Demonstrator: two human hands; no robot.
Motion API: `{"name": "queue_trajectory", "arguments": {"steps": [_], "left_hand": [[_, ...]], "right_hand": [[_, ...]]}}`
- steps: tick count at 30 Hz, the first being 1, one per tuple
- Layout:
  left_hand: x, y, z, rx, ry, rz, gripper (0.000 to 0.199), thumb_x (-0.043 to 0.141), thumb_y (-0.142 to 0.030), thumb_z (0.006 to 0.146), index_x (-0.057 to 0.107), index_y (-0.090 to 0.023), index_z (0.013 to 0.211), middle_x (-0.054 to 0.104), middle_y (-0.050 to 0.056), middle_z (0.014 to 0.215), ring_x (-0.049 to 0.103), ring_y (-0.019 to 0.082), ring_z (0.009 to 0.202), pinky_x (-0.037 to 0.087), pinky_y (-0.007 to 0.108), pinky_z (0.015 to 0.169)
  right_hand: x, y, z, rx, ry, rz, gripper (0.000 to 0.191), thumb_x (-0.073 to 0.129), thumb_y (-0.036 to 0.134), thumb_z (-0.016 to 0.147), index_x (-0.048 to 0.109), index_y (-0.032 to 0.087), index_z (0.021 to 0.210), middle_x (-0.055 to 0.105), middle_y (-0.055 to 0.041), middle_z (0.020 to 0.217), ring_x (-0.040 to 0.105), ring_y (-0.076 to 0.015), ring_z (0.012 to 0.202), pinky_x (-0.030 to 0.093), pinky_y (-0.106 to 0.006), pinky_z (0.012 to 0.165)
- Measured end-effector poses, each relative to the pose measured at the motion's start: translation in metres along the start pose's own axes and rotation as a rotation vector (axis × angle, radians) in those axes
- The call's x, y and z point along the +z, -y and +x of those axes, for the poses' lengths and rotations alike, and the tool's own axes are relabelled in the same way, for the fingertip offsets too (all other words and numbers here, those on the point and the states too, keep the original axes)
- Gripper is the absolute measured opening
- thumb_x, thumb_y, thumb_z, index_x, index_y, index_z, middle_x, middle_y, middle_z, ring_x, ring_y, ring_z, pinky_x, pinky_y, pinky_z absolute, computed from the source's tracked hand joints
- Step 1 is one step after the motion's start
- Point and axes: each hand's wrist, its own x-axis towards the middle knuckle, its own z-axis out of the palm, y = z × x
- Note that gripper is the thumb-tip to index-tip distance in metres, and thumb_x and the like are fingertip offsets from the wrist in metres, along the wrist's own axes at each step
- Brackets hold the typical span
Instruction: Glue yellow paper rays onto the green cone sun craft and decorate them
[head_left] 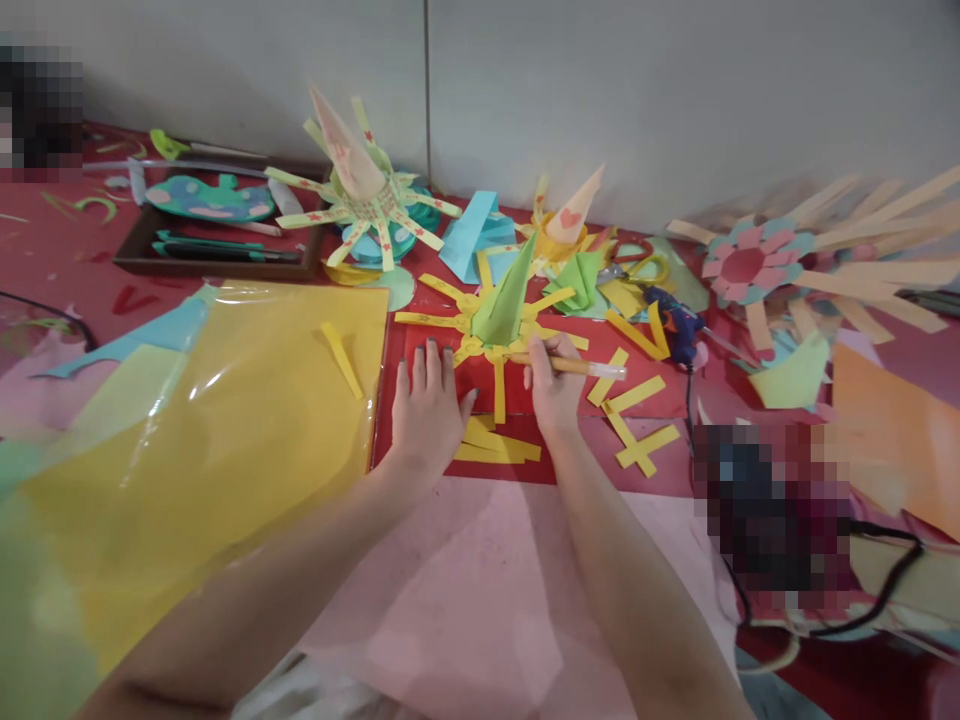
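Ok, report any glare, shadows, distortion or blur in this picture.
Head view: bright glare on the glossy yellow sheet; head view: soft shadows on the pink sheet; head view, right edge: peach strips look stretched and soft; head view, centre: the green cone looks clearer; head view, top left and lower right: blocky pixelation hides detail.

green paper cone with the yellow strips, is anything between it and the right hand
Nothing visible blocks the right hand from the green paper cone. Only the pen-like stick it holds reaches toward the cone's base, over the yellow strips around it. The left hand lies flat to the left, out of that path.
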Motion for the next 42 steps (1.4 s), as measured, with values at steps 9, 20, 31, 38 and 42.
{"name": "queue_trajectory", "arguments": {"steps": [9,20,31,38,42], "left_hand": [[0.0016,-0.0007,-0.0008,0.013,-0.017,0.020,0.066,0.034,-0.046,0.094,0.034,0.001,0.140,0.032,0.023,0.147,0.032,0.035,0.136,0.024,0.050,0.112],[0.0017,-0.0010,0.0008,0.047,-0.028,0.010,0.066,0.030,-0.045,0.095,0.035,0.005,0.138,0.034,0.023,0.146,0.033,0.033,0.135,0.023,0.049,0.112],[0.0089,-0.0094,0.0021,-0.015,-0.042,-0.046,0.086,0.043,-0.061,0.084,0.031,0.002,0.141,0.029,0.023,0.149,0.026,0.035,0.138,0.017,0.050,0.114],[0.0066,-0.0090,0.0023,-0.012,-0.017,-0.058,0.086,0.043,-0.058,0.085,0.029,0.007,0.141,0.028,0.025,0.148,0.024,0.035,0.139,0.015,0.050,0.115],[0.0063,-0.0090,0.0023,-0.010,-0.022,-0.067,0.084,0.040,-0.057,0.086,0.029,0.006,0.141,0.029,0.025,0.148,0.024,0.035,0.139,0.014,0.050,0.115]], "right_hand": [[0.0002,-0.0011,0.0058,-0.021,0.041,-0.161,0.042,0.054,0.049,0.083,0.035,0.023,0.057,0.040,0.0091,0.038,0.041,-0.0081,0.038,0.037,-0.025,0.048],[-0.0005,-0.0021,0.0066,0.005,0.047,-0.160,0.039,0.055,0.046,0.084,0.036,0.023,0.059,0.040,0.0100,0.038,0.040,-0.0074,0.037,0.036,-0.024,0.047],[0.0006,-0.0022,0.0062,-0.023,0.075,-0.164,0.038,0.054,0.044,0.085,0.037,0.023,0.059,0.043,0.0091,0.039,0.046,-0.0088,0.040,0.039,-0.026,0.053],[0.0003,-0.0031,0.0057,-0.022,0.088,-0.181,0.035,0.053,0.035,0.085,0.035,0.023,0.056,0.041,0.0097,0.038,0.044,-0.0080,0.039,0.039,-0.024,0.052],[-0.0002,-0.0049,0.0056,-0.007,0.080,-0.178,0.034,0.053,0.031,0.084,0.035,0.023,0.056,0.040,0.0101,0.036,0.044,-0.0085,0.039,0.039,-0.024,0.052]]}}
